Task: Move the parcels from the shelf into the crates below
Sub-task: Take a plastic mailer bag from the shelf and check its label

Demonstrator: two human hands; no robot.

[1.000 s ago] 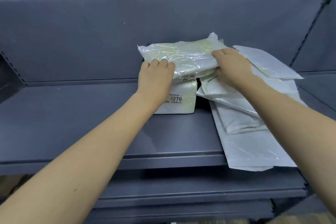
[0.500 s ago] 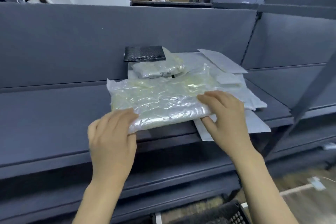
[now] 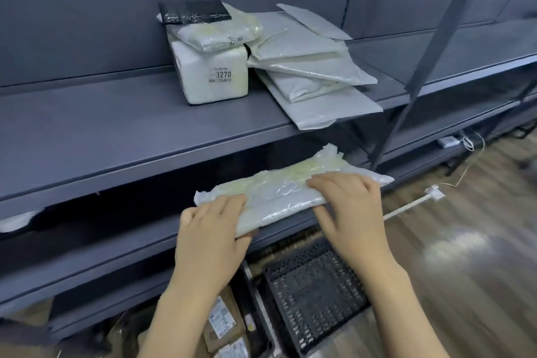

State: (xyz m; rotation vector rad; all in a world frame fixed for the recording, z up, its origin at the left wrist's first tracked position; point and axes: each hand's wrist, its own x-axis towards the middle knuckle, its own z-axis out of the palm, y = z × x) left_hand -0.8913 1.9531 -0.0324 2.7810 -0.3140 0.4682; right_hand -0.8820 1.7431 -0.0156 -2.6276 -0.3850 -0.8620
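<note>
So it's a dark grey metal shelf (image 3: 122, 136) unit with a plain grey back panel, and the floor (image 3: 479, 241) to the right is wood-look planks with a bright glare patch on it. On the shelf, toward the back, sits a white block parcel (image 3: 213, 75) with "3270" printed on its front, a clear bag (image 3: 220, 32) lying on top of it, and a black packet (image 3: 193, 12) on top of that, leaning on the back panel. Just to the right, touching the block, is a sloppy fan of flat grey mailers (image 3: 313, 73), and the bottom one sticks out past the shelf's front lip. The left stretch of the shelf is bare metal. The parcel in play is a clear plastic bag (image 3: 290, 189) with something pale inside, held level in the air in front of the lower shelf levels, below the top lip and above the crates. The left hand (image 3: 213, 229) grips its near left corner, fingers over the top and thumb underneath, and the right hand (image 3: 351, 206) holds the near right edge with its fingers curled over the top. Down below, a black mesh crate (image 3: 313, 293) sits right under the hands, and left of it is another bin with brown labelled boxes (image 3: 223, 325) in it. A white power strip (image 3: 433, 193) and its cable lie on the floor further right, beside a slanted grey upright (image 3: 430, 52).
</note>
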